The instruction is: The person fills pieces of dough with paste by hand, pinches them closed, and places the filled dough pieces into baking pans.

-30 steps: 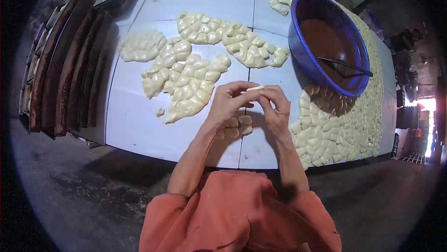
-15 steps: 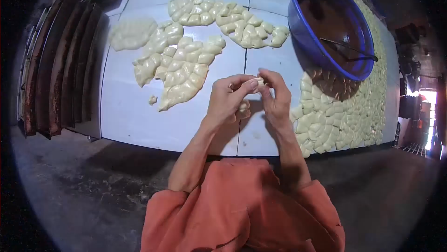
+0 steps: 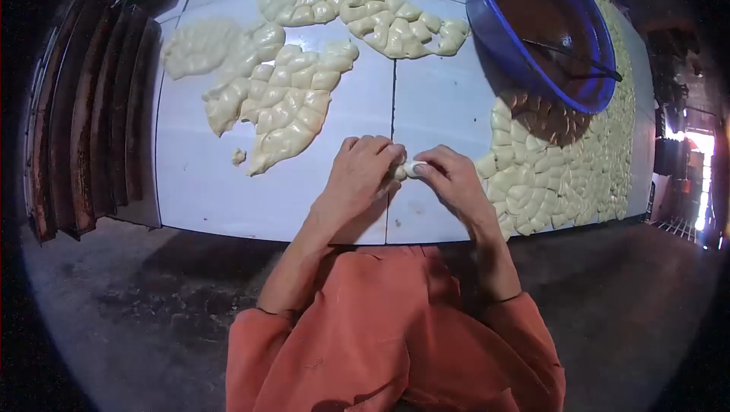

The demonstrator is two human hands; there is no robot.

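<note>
A small pale piece of dough (image 3: 411,169) is between my two hands, low over the white tabletop. My left hand (image 3: 363,166) curls around one side of it, hiding part of the dough. From the other side, my right hand (image 3: 454,178) pinches it between thumb and fingers. Left of my hands lies a large sheet of joined dough lumps (image 3: 293,104), with a small loose scrap (image 3: 239,157) at its lower edge. Many flattened dough pieces (image 3: 551,184) cover the table to the right of my right hand.
A blue basin (image 3: 487,20) of brown paste, with a dark-handled utensil (image 3: 570,57) in it, stands at the back right by the dough pieces. More joined dough (image 3: 391,24) lies further back on the tiled table (image 3: 251,210). Dark metal trays (image 3: 95,108) lean upright at the left.
My hands have come down closer to the table, and my left hand has turned over around the dough. The view has shifted slightly, so the table's contents appear higher.
</note>
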